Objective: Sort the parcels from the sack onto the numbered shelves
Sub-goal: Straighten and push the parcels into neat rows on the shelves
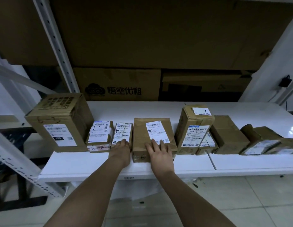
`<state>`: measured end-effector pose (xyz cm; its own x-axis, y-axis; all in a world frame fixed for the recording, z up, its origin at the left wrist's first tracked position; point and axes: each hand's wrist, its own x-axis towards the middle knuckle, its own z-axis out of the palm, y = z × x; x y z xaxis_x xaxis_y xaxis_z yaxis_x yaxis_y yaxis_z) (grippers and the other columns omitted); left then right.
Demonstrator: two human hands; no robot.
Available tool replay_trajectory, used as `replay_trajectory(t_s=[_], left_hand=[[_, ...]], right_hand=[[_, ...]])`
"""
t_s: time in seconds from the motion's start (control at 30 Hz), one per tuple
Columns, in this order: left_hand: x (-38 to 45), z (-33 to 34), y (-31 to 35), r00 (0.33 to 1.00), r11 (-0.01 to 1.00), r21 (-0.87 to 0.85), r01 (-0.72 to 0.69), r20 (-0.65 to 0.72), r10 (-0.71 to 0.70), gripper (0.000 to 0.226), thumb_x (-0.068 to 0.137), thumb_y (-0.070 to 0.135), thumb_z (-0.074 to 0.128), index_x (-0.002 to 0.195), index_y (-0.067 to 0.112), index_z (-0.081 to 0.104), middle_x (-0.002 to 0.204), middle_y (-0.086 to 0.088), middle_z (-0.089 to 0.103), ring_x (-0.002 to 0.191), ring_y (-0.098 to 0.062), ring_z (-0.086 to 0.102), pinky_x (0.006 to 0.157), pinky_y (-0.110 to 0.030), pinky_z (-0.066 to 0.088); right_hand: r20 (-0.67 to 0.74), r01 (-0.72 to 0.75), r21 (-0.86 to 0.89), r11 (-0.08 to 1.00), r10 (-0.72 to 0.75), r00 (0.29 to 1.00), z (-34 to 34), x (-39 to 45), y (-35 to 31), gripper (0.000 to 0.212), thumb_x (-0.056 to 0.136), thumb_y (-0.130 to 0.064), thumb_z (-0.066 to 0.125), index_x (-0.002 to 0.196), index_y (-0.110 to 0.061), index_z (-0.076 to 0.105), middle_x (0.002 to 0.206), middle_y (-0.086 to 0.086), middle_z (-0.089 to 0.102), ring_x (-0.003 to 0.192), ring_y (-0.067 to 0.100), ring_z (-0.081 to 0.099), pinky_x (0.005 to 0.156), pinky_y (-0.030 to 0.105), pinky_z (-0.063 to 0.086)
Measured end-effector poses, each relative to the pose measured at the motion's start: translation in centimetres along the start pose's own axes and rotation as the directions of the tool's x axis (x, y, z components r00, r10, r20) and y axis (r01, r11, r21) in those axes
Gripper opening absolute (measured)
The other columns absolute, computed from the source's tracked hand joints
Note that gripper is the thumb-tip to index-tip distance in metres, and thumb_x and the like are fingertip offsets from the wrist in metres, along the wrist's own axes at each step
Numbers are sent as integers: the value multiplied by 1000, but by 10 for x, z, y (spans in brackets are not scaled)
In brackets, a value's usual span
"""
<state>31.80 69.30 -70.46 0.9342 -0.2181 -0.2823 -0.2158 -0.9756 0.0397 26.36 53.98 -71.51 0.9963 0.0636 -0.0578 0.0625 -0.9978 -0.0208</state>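
Right hand (pixel 159 149) is lying flat, fingers straight, on flat brown parcel (pixel 153 138). Left hand (pixel 122 147) is touching small labelled box (pixel 122 133) just left; its grip I cannot tell.

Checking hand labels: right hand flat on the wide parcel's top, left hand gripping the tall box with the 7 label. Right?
Not quite. The head view shows the left hand on the small parcel just left of the wide parcel, not on the tall box, which no hand touches. The right hand does lie flat on the wide parcel's top.
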Motion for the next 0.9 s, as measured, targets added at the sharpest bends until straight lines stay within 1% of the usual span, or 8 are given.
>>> replay_trajectory(t_s=[0.17,0.3,0.4,0.5,0.6,0.73,0.9], left_hand=[[1,3,-4,1000,1000,-22,-12,0,12,54,87,12,53,138,10,36,140,-7,33,130,-24,35,105,-36,37],[0,6,-4,1000,1000,11,-8,-2,8,63,85,13,54,143,9,30,146,-7,28,133,-24,32,108,-38,36],[1,7,-5,1000,999,33,-14,6,14,67,86,15,54,146,9,26,150,-7,23,136,-24,29,110,-38,34],[1,7,-6,1000,999,36,-17,7,16,67,86,17,55,146,9,25,150,-7,24,136,-24,29,109,-38,35],[0,8,-5,1000,998,57,-7,20,6,70,88,20,52,149,8,19,153,-7,18,140,-26,22,112,-40,32],[-3,10,-5,1000,998,66,5,28,-7,75,87,23,53,150,11,13,157,-6,10,145,-31,9,115,-47,25],[-7,11,-6,999,998,68,0,42,-3,79,88,24,52,152,11,8,159,-5,4,146,-32,6,117,-47,20]], right_hand=[[14,-13,-22,1000,13,1000,-1,9,-2,61,99,-11,35,154,-24,11,162,9,7,147,39,8,117,55,13],[24,-29,-22,999,30,999,-1,16,-3,61,100,-12,33,154,-25,9,162,8,4,147,38,6,118,56,11],[38,-35,-7,999,36,999,-1,20,-2,63,100,-13,32,154,-26,5,163,6,-1,148,37,1,118,55,6],[58,-38,-10,999,39,998,1,21,-1,65,100,-11,29,155,-26,-1,163,4,-7,148,35,-7,119,54,-2],[67,-33,-21,999,35,997,0,23,1,67,99,-9,28,155,-26,-4,162,3,-10,148,35,-10,119,53,-5],[81,-28,-28,999,30,996,0,26,2,70,98,-8,30,154,-27,-8,162,3,-13,148,34,-12,118,52,-7],[97,-21,-47,999,26,995,1,26,3,73,97,-8,32,154,-26,-10,162,3,-15,148,34,-13,117,51,-7]])
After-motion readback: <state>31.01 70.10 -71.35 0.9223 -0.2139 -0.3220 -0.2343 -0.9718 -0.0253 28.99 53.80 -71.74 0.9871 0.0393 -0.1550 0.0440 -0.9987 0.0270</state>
